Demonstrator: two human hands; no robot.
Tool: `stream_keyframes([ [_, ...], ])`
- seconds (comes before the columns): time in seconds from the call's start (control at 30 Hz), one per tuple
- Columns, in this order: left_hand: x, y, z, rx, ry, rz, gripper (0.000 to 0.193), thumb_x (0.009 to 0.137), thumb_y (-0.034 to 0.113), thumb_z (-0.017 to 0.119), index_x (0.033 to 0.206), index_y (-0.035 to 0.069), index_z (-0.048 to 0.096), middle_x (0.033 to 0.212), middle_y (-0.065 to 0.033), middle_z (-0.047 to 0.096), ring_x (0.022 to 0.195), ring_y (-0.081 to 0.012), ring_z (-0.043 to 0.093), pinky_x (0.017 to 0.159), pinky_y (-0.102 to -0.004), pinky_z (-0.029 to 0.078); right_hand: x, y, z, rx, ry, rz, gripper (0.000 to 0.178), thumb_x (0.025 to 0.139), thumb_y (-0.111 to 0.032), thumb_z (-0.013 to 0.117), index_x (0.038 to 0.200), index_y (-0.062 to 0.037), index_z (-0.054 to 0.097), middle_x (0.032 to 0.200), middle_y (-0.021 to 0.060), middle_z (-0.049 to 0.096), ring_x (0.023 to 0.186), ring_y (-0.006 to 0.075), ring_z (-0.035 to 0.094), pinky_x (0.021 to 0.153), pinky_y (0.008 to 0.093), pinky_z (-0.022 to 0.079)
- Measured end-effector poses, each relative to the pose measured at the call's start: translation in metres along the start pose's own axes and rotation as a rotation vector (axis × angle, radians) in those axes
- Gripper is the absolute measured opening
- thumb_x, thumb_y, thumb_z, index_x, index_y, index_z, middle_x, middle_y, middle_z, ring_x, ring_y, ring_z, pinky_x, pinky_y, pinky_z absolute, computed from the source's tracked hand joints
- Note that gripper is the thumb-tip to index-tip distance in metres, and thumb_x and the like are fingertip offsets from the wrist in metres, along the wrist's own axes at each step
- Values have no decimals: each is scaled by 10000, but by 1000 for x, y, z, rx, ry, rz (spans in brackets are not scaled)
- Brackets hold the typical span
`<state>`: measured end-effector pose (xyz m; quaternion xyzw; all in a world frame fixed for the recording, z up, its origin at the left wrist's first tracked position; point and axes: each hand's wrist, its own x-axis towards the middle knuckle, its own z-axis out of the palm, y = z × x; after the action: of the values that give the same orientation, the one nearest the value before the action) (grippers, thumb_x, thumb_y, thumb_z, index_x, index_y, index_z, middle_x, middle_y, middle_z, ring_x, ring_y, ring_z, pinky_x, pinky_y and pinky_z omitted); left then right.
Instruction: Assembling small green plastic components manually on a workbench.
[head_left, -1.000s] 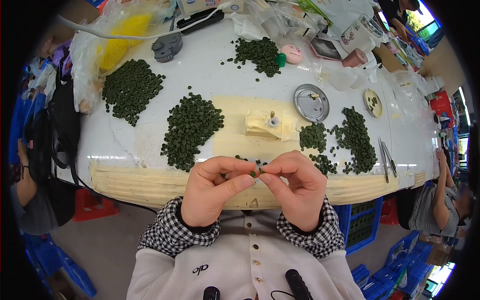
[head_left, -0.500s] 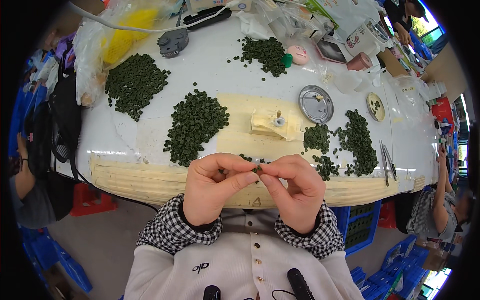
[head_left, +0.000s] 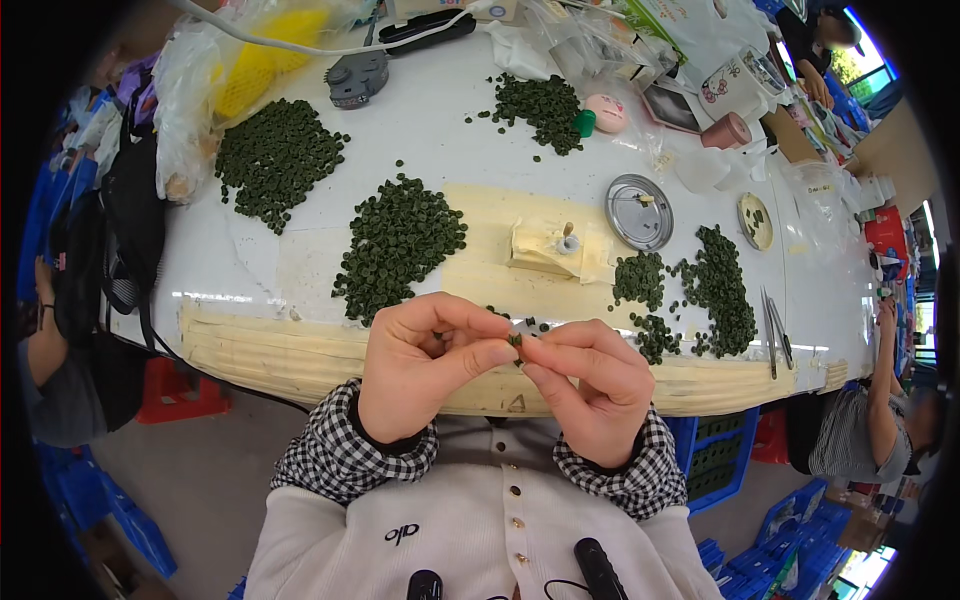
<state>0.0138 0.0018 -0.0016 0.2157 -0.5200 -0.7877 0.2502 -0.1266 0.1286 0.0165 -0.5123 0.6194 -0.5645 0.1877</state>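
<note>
A small green piece [head_left: 515, 341] is being pinched in the grip of the left hand [head_left: 412, 375], between thumb and forefinger, above the taped near edge of a white desk [head_left: 300, 275]. The right hand [head_left: 602, 385] is being held just beside it, its forefinger being brought close to the piece and its thumb being set a little lower; whether anything is being pinched in that grip cannot be told (the fingertips are being shown too small to settle it).

Beyond the left hand, look-alike pieces are being kept in a broad heap [head_left: 400, 245], while a smaller pile [head_left: 640, 280] is being laid out to the right, near a tape-covered block [head_left: 540, 255]. A round metal lid [head_left: 640, 225] and tweezers [head_left: 769, 340] are being left farther right.

The likeliest trouble, it is judged, is being posed by the size of the piece: with so little surface being pressed, it could be squeezed out sideways if pushed off-centre by the right forefinger. Once dropped, it could be lost among the loose pieces [head_left: 540, 326] being scattered behind the fingers, or tipped off the desk's edge. The heap, too, is being risked: it could be spread by a careless sweep of the left knuckles.
</note>
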Motion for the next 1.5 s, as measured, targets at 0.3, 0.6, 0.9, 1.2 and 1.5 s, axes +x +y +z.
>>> stream_keyframes([
  [0.3,0,2,0,145,-54,192,183,816,-97,690,986,-29,708,942,-86,685,794,-70,605,697,-194,479,-1,3,2,0,-15,-51,321,801,73,704,1109,-17,701,929,98,664,765,165,632,645,247,508],
  [0.6,1,-1,-1,112,-39,114,153,825,-70,701,974,-37,700,909,-63,682,727,-36,564,626,-173,445,1,4,0,-90,-32,-146,365,795,75,710,1142,-35,693,924,95,658,736,166,617,635,249,505],
  [0.9,0,-2,1,173,10,185,149,810,-62,720,952,-24,700,892,-48,679,669,-7,512,576,-155,401,0,3,-1,-47,-37,-113,347,815,73,694,1145,-31,688,954,105,660,767,170,627,652,250,511],
  [1.2,1,-3,1,172,-9,255,184,801,-95,707,971,-27,702,934,-89,690,792,-78,620,655,-180,477,0,2,-1,-55,-46,-89,339,815,73,694,1139,-26,688,968,114,667,785,179,639,665,253,517],
  [1.5,2,0,1,236,-24,239,177,802,-92,704,961,-17,718,922,-103,694,796,-100,640,657,-192,498,1,5,-4,-54,-68,-117,342,808,74,700,1136,-22,689,943,109,671,752,180,637,643,252,513],
])
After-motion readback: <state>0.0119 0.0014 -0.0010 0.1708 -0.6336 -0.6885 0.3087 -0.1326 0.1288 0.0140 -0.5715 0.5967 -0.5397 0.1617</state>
